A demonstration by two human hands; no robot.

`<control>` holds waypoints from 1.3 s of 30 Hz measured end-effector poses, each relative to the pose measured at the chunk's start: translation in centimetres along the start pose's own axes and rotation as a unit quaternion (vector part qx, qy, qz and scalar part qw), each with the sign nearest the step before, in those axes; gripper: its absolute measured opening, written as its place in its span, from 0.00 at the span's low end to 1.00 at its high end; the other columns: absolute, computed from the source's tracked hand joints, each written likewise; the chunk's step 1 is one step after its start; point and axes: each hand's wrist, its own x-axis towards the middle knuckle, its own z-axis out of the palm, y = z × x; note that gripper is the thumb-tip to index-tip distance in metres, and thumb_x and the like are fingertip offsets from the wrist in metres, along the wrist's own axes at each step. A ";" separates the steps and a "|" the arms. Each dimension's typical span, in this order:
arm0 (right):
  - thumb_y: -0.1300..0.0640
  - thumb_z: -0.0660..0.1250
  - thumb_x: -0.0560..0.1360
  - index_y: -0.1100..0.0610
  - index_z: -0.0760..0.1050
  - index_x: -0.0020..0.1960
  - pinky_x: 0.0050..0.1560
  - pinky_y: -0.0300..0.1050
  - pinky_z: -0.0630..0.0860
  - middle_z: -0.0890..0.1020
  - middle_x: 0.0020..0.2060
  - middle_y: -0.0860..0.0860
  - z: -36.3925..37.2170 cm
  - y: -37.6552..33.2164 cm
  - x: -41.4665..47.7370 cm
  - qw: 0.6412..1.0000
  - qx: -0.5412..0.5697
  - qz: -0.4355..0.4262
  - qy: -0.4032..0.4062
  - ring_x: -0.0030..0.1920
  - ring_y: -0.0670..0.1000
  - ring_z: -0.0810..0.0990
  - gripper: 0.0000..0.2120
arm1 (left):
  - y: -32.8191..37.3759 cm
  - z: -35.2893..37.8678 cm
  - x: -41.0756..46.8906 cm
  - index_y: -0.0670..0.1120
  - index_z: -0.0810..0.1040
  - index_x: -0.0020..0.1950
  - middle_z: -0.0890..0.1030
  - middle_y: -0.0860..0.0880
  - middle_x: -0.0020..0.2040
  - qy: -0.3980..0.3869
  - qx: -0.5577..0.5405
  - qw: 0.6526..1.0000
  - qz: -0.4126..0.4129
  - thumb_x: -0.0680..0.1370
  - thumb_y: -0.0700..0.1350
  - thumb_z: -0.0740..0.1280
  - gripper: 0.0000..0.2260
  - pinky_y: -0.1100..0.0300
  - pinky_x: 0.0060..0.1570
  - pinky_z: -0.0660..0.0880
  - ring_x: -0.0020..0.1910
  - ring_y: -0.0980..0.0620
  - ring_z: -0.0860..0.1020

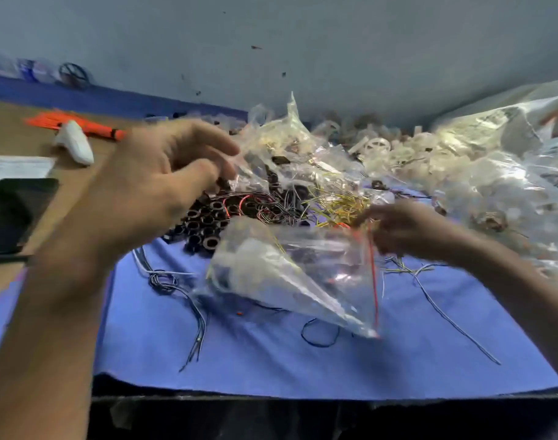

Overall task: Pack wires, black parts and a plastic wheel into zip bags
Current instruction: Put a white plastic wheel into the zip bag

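Covering most of the bench, the blue cloth (271, 360) carries all the stock, and a slumped heap of clear bags (493, 147) crowds it from the right; that heap looks likely to slide or snag on anything dragged past it. The zip bag (296, 274) is raised over the middle of the cloth, slanted, with something pale and a few thin wires already inside. The right hand (407, 230) pinches it at the top corner by the red seal strip. Held by one corner like this, the mouth may sag or stay open, and the contents could spill back out if the bag tips further. The left hand (150, 192) is blurred, its fingers curled towards a loose bit of clear plastic; whether it actually grips that cannot be told. Just beneath it lie the black parts (204, 223), round and prone to roll off if knocked. The wires (271, 204) beside them are tangled, so pulling one may drag several. A plastic wheel (378, 144) sits far back, half lost among pale clutter and easily missed.
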 end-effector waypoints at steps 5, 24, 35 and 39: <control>0.62 0.71 0.70 0.47 0.77 0.60 0.40 0.49 0.73 0.85 0.43 0.52 8.7 4.9 -5.8 0.980 -0.093 0.086 0.150 0.44 0.59 0.83 0.20 | -3.5 5.1 -1.5 0.49 0.79 0.48 0.83 0.49 0.46 -0.191 0.311 0.891 -0.268 0.77 0.63 0.63 0.18 0.51 0.49 0.76 0.48 0.47 0.80; 0.56 0.67 0.76 0.47 0.79 0.56 0.33 0.45 0.66 0.85 0.38 0.51 10.7 5.9 -5.9 0.953 -0.158 0.033 0.255 0.39 0.61 0.82 0.10 | -0.8 6.3 -2.5 0.39 0.72 0.54 0.84 0.41 0.53 -0.229 -0.157 0.919 -0.280 0.79 0.31 0.66 0.07 0.59 0.41 0.74 0.45 0.52 0.79; 0.62 0.69 0.74 0.47 0.78 0.51 0.35 0.41 0.71 0.78 0.33 0.41 10.2 4.9 -5.7 0.957 -0.047 0.048 0.281 0.35 0.45 0.78 0.11 | -2.1 4.8 -2.7 0.41 0.70 0.58 0.85 0.40 0.50 -0.129 -0.105 0.921 -0.352 0.77 0.34 0.70 0.13 0.42 0.52 0.77 0.49 0.41 0.83; 0.56 0.65 0.76 0.48 0.76 0.48 0.33 0.31 0.72 0.82 0.35 0.40 8.6 0.0 -3.4 0.945 0.111 -0.010 0.309 0.34 0.39 0.80 0.04 | -0.4 5.7 -2.1 0.55 0.70 0.59 0.79 0.56 0.52 0.026 0.184 0.948 -0.259 0.73 0.56 0.73 0.19 0.50 0.54 0.75 0.50 0.52 0.79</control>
